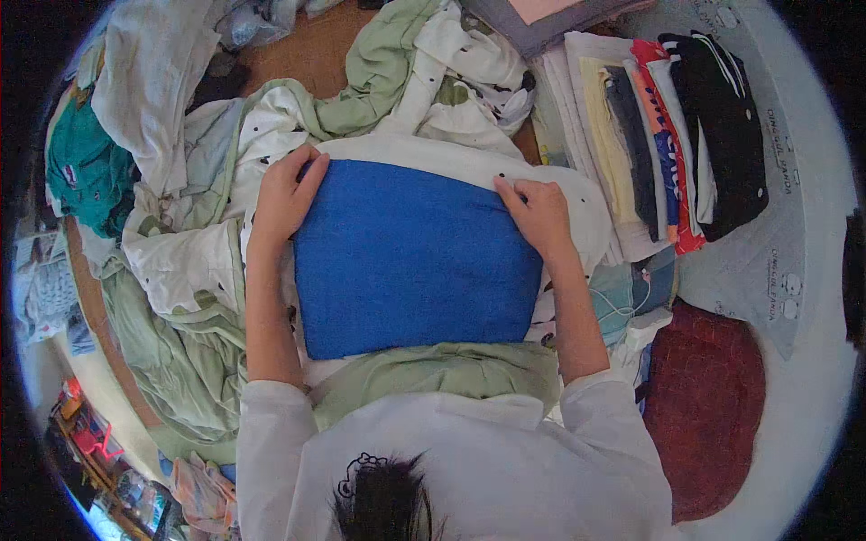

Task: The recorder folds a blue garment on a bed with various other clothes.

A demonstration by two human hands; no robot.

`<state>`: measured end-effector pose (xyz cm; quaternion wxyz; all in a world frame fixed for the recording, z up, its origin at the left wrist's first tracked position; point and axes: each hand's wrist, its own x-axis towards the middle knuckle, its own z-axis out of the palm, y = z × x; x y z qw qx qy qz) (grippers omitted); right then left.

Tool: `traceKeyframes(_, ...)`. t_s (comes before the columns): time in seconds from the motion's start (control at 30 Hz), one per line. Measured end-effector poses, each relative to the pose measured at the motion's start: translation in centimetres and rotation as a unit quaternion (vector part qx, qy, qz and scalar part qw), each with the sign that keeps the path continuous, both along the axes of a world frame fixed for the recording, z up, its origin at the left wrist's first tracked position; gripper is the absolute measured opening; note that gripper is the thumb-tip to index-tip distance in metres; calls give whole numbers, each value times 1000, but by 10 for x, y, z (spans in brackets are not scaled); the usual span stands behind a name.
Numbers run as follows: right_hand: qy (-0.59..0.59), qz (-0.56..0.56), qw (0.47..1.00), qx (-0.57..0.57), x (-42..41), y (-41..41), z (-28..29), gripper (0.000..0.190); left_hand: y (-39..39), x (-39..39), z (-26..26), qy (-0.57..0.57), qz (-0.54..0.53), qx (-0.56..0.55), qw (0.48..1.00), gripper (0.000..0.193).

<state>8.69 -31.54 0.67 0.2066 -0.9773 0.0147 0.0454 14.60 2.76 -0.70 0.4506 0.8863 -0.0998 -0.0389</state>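
Note:
A blue cloth (413,270), folded into a broad rectangle, lies before me on a rumpled white and green quilt (440,145) with dark spots. At its upper left corner my left hand (287,196) grips the edge, thumb on the near side and fingers partly hidden. My right hand (541,213) pinches the upper right edge between thumb and curled fingers, where small creases show. Part of the quilt's plain green side (440,375) shows between the cloth and my white shirt.
On the right stands a row of folded clothes, with a black garment (724,135) at its end. A dark red cloth (707,412) lies nearer me. To the left are a heaped grey-white cloth (152,88) and a green garment (91,162). Brown wooden surface (298,64) shows at the back.

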Motion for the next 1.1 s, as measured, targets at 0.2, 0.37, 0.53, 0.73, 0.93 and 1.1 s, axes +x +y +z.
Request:
traceKeyframes(0.2, -75, 9, 997, -8, -4, -2, 1, 38, 3, -1, -3, 21, 13, -40, 999, 26)
traceKeyframes(0.37, -160, 22, 987, 26, -6, -15, -10, 26, 6, 0, -6, 9, 22, -51, 998, 24)
traceKeyframes(0.53, -163, -31, 986, 21, -9, -23, -7, 23, 9, 1, -4, -58, 24, -51, 997, 21)
traceKeyframes(0.73, -186, -8, 982, 43, -2, 0, 13, 24, -16, 2, 28, -201, -8, 20, 979, 26)
traceKeyframes(0.93, -165, 43, 979, 110, 14, 46, 16, 25, -60, -5, 31, -185, -118, 148, 964, 31)
traceKeyframes(1.1, -111, 38, 987, 109, 14, 30, -2, 27, -65, -9, 13, -187, -152, 181, 953, 28)
